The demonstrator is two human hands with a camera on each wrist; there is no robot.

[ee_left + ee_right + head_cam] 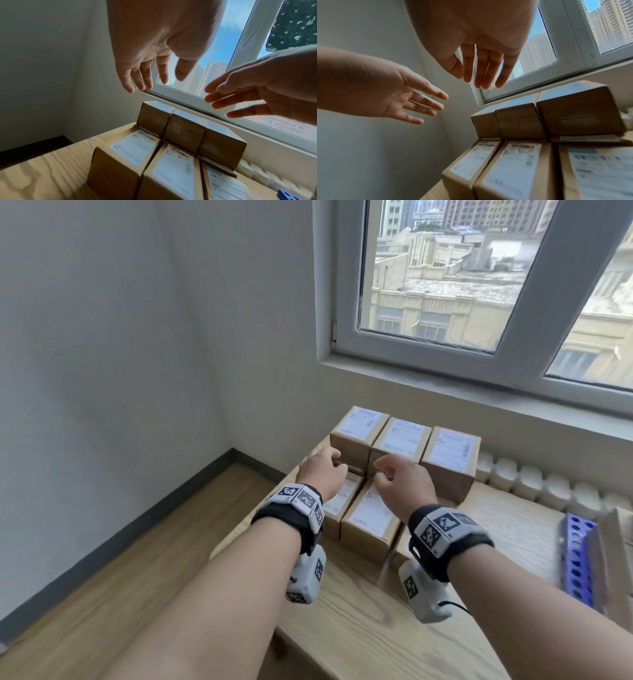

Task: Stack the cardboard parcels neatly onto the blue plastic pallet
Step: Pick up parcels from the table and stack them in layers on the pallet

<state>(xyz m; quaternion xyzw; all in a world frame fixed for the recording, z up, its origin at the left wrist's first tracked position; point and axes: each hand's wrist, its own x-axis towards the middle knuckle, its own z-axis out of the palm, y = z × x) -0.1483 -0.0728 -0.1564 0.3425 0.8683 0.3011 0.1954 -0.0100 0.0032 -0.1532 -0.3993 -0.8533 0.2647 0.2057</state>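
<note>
Brown cardboard parcels with white labels stand packed together on the wooden table. Three form a raised back row. A lower front row lies before them. My left hand hovers over the left parcels, fingers relaxed and spread, holding nothing. My right hand hangs beside it above the middle parcels, also empty. The blue plastic pallet with round holes sits at the table's right edge, partly cut off.
A white radiator runs under the window sill behind the table. Grey walls meet in a corner to the left, above a wooden floor. A brown cardboard piece leans beside the pallet.
</note>
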